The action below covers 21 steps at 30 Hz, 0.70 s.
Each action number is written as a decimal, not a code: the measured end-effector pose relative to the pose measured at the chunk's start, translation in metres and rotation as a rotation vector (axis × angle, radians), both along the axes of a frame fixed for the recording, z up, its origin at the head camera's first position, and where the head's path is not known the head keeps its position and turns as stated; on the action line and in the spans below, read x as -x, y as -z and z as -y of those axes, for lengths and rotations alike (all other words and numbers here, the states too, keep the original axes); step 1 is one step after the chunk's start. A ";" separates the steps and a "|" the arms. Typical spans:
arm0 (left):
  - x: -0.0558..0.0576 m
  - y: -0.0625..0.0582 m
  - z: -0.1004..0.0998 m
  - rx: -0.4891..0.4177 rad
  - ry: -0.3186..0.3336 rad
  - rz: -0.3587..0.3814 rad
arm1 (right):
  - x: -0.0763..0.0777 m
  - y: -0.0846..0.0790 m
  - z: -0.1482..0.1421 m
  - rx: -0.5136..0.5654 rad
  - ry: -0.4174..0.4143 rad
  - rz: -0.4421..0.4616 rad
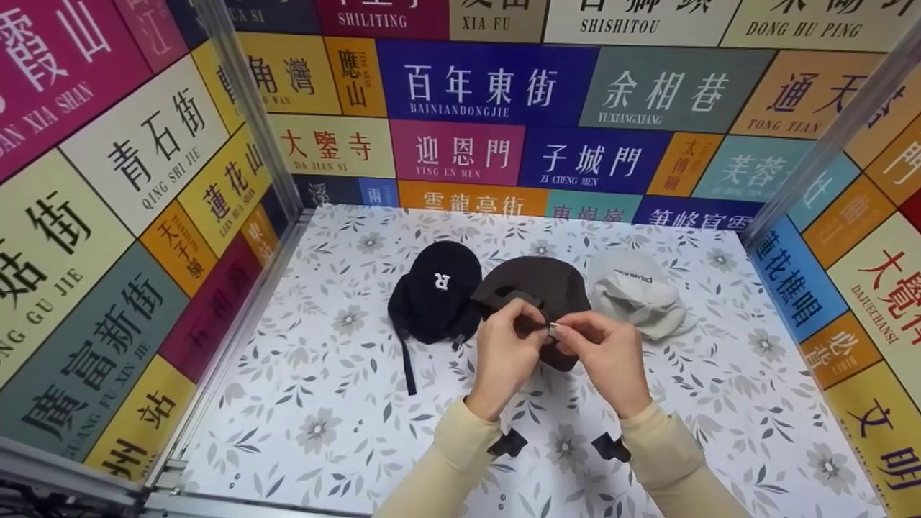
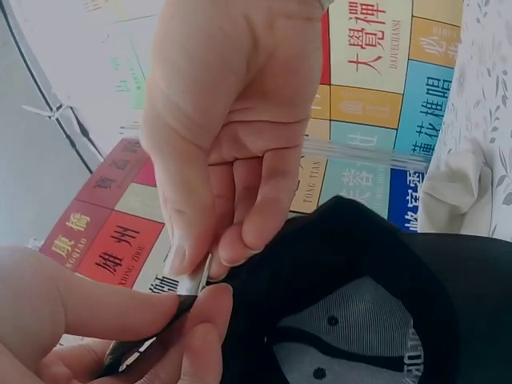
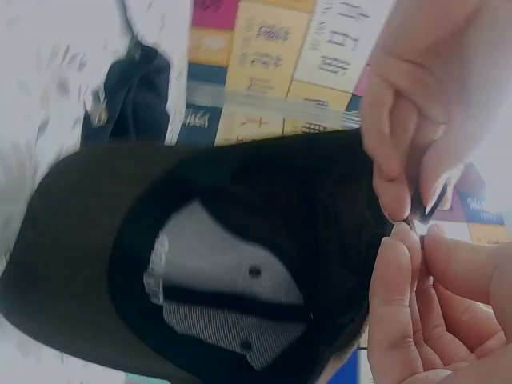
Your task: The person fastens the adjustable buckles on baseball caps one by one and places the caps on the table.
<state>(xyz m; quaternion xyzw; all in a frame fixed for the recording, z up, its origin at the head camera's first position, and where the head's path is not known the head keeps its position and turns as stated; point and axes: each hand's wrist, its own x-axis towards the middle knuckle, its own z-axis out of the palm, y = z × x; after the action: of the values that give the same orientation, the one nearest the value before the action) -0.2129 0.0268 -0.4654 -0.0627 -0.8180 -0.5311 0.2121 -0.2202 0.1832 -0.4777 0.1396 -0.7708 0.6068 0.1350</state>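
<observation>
A dark brown cap (image 1: 536,277) is held with its inside facing me; the lining (image 3: 232,272) and brim (image 3: 64,256) show in the right wrist view. Both hands meet at its back strap (image 2: 148,348). My left hand (image 1: 507,352) pinches the strap between thumb and fingers. Opposite it, my right hand (image 1: 608,356) pinches the strap's other part, by a small shiny metal buckle (image 1: 552,329). Fingertips hide most of the buckle. The fingers of both hands nearly touch each other.
To the left lies a black cap (image 1: 439,288) with a white letter, its strap (image 1: 405,360) trailing forward. A pale grey cap (image 1: 640,295) lies crumpled to the right. The floral tabletop (image 1: 316,432) is bordered by colourful sign-printed walls (image 1: 460,155) and metal posts.
</observation>
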 end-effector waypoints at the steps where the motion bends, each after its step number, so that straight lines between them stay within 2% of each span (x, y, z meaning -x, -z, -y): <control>1: 0.001 0.000 0.000 -0.005 0.004 0.010 | 0.000 0.000 -0.001 0.040 -0.022 0.036; 4: 0.004 0.003 0.000 -0.054 0.034 0.034 | 0.000 0.001 -0.002 0.101 -0.054 0.097; 7: 0.005 0.005 0.000 -0.132 0.085 0.059 | 0.000 0.003 -0.003 0.126 -0.062 0.117; 9: 0.006 0.005 0.000 -0.144 0.110 0.066 | 0.000 0.004 -0.003 0.132 -0.062 0.121; 17: 0.007 -0.002 0.009 0.050 0.099 0.078 | 0.000 0.003 -0.005 0.101 -0.048 0.115; 21: 0.007 -0.004 0.010 0.087 0.121 0.100 | -0.001 0.002 -0.006 0.121 -0.062 0.132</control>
<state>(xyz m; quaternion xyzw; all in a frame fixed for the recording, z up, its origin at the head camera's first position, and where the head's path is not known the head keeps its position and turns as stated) -0.2196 0.0165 -0.4618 -0.0944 -0.8446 -0.5092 0.1356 -0.2193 0.1896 -0.4792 0.1146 -0.7353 0.6640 0.0730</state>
